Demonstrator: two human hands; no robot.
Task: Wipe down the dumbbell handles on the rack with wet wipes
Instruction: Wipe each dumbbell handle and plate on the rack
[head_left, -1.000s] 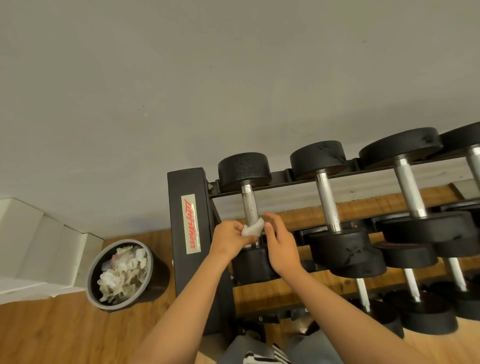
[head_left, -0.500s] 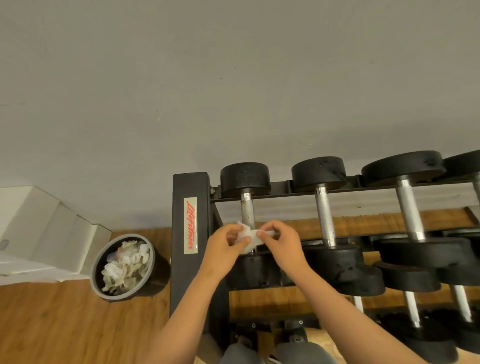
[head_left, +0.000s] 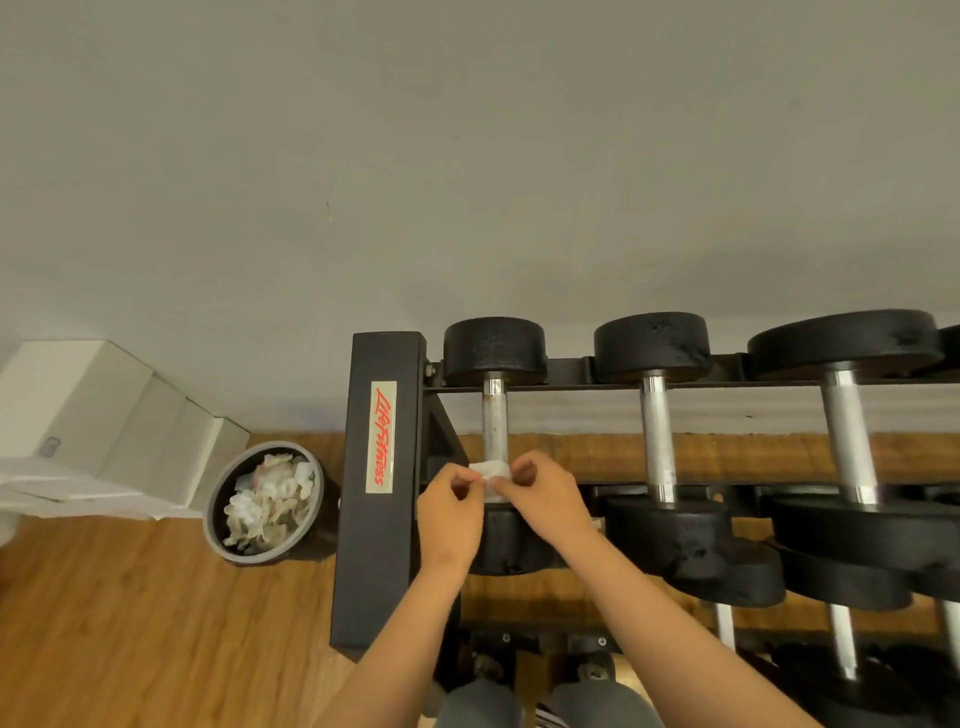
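The left hand (head_left: 449, 512) and right hand (head_left: 545, 501) each keep a pinching grip on the wet wipe (head_left: 491, 470) at the near end of the leftmost dumbbell handle (head_left: 494, 421) on the rack (head_left: 382, 545) — bunched like this, it may miss the speckled far end, or tear.

One legible marking: a pale sticker (head_left: 383, 437) on the black end post (head_left: 375, 571) of the dumbbell rack reads "LifeFitness" in red script, running lengthwise. No other text is readable.
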